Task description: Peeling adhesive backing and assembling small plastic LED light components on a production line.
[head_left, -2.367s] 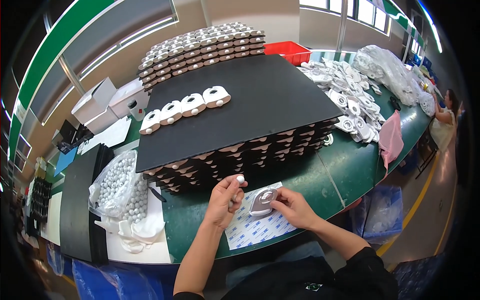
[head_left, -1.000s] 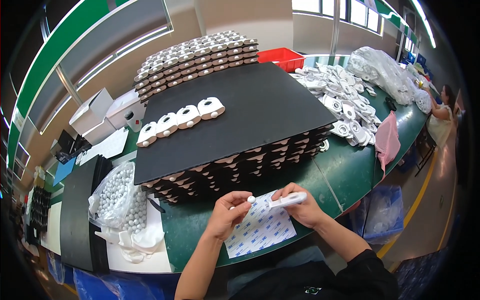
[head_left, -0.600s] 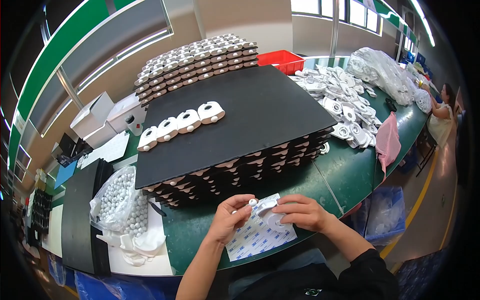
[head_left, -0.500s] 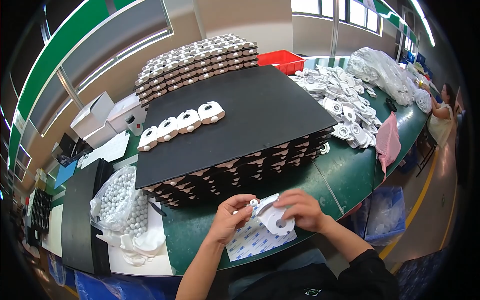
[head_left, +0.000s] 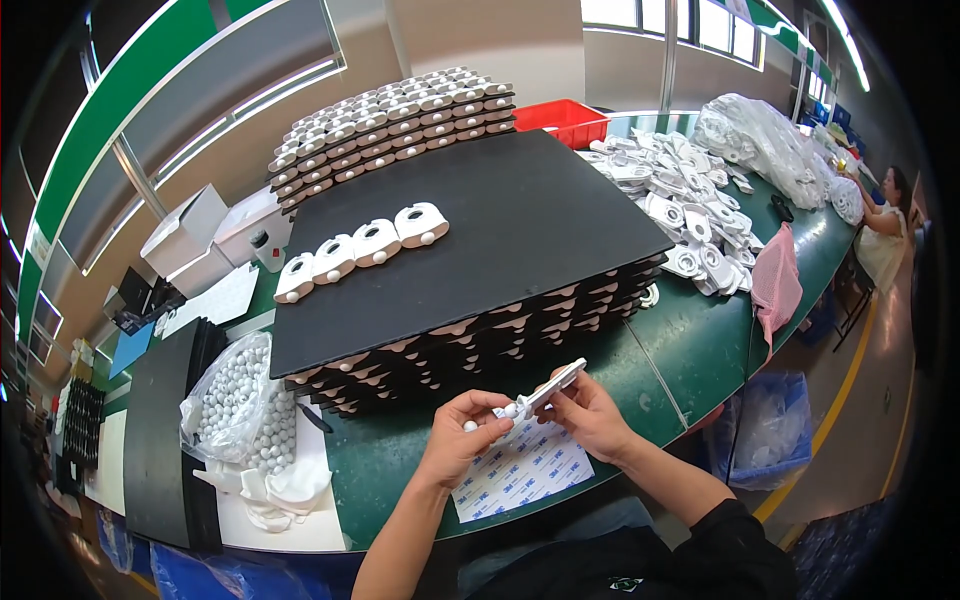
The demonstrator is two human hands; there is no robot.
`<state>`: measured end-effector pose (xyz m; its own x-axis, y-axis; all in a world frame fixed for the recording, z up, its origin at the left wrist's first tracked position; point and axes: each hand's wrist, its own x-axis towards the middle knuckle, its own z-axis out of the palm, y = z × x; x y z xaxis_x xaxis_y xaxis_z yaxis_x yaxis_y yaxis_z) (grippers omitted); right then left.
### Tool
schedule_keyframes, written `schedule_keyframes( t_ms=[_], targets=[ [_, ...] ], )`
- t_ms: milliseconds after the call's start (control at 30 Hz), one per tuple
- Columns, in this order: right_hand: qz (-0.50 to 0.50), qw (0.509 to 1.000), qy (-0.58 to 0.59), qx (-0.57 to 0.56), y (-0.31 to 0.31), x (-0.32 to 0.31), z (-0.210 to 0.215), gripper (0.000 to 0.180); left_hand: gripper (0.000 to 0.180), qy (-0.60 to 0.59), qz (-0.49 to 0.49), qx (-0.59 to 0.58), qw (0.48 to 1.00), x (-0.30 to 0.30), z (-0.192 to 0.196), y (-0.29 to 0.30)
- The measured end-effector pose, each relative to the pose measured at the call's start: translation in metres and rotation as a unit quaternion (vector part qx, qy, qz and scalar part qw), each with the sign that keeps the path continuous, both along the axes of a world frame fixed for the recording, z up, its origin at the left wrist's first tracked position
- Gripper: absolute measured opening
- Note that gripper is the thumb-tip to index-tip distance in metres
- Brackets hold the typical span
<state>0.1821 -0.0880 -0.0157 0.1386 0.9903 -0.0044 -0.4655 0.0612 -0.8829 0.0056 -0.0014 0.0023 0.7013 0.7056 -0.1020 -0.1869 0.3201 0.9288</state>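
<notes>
The left hand (head_left: 458, 440) is pinching one white ball (head_left: 511, 410) in near-closed fingertips, cradling a second (head_left: 470, 426); the right hand (head_left: 598, 420), fingers closed, is gripping one white part (head_left: 558, 382) edge-on above one patterned sheet (head_left: 520, 475) — seemingly so its end is facing the ball. Four white housings (head_left: 366, 257) are lying toward eleven o'clock from the hands.
</notes>
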Motion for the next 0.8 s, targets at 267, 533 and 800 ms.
schedule_keyframes(
  t_ms=[267, 533, 800],
  targets=[
    [0.005, 1.0, -0.004, -0.005, 0.0, 0.001, 0.0, 0.023, 0.03, 0.018, 0.027, 0.054, 0.998, 0.004, 0.005, -0.002],
    [0.07, 0.994, -0.073, 0.042, -0.001, 0.004, 0.016, 0.024, 0.058, 0.075, 0.041, 0.164, 0.983, 0.002, 0.012, -0.002],
    [-0.077, 0.892, -0.365, 0.256, 0.042, 0.023, 0.121, 0.02, 0.055, 0.032, 0.039, 0.149, 0.988, 0.003, 0.008, 0.001]
  ],
)
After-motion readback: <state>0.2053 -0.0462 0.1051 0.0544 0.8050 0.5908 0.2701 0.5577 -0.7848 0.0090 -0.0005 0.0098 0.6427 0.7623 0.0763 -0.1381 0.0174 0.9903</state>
